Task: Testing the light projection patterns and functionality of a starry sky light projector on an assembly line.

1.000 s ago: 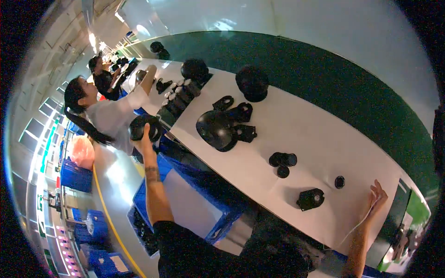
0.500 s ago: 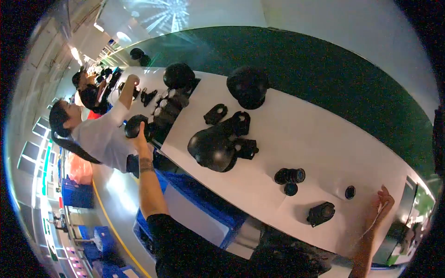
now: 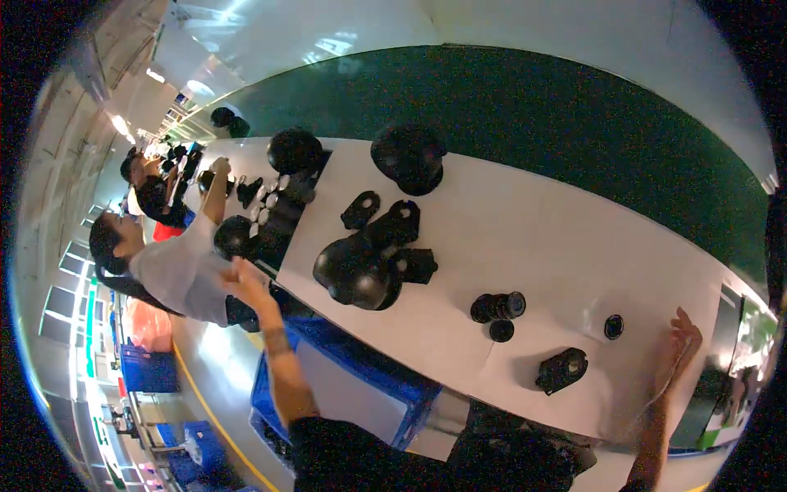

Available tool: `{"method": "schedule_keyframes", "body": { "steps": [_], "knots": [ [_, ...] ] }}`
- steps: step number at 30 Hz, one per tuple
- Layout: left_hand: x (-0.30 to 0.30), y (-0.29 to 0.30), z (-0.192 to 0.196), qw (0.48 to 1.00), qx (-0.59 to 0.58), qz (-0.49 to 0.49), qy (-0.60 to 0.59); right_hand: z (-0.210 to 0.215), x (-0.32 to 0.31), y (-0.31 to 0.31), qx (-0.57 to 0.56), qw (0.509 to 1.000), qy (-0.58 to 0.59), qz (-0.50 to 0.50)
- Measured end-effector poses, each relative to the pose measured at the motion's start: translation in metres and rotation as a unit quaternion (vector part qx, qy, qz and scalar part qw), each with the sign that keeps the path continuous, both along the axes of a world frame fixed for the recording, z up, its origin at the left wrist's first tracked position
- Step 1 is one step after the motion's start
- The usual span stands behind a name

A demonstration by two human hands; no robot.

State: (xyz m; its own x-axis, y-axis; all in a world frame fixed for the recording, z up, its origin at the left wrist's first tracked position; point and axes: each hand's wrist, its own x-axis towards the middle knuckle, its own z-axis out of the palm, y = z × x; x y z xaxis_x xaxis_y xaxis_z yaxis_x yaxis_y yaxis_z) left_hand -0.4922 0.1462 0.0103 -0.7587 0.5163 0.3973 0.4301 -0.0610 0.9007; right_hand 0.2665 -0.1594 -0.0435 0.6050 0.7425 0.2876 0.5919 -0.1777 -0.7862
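Black round part (image 3: pixel 235 238) in left hand (image 3: pixel 246 283), beside tray (image 3: pixel 275 225) of small cylinders.

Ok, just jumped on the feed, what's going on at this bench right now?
A person stands at a long white table strewn with black parts. Their left hand reaches out to a round black part at the table's left edge; whether it grips it is unclear. Their right hand is open at the far right end, near a small black ring, holding nothing. A large black housing, a dark cylinder and a small black bracket lie untouched between them. Other people work further along the line.
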Motion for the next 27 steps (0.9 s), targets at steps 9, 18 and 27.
{"method": "schedule_keyframes", "body": {
  "steps": [9, 18, 27],
  "knots": [
    [0.231, -0.104, 0.022, 0.914, -0.036, -0.254, 0.314, 0.008, 0.03, 0.014, -0.009, 0.929, 0.369, -0.034],
    [0.249, -0.093, 0.008, 0.945, -0.054, -0.189, 0.261, -0.002, 0.001, 0.004, 0.072, 0.983, 0.15, 0.075],
    [0.291, -0.121, 0.067, 0.942, 0.046, -0.241, 0.228, 0.011, 0.004, -0.005, 0.082, 0.915, 0.382, 0.101]
  ]
}}
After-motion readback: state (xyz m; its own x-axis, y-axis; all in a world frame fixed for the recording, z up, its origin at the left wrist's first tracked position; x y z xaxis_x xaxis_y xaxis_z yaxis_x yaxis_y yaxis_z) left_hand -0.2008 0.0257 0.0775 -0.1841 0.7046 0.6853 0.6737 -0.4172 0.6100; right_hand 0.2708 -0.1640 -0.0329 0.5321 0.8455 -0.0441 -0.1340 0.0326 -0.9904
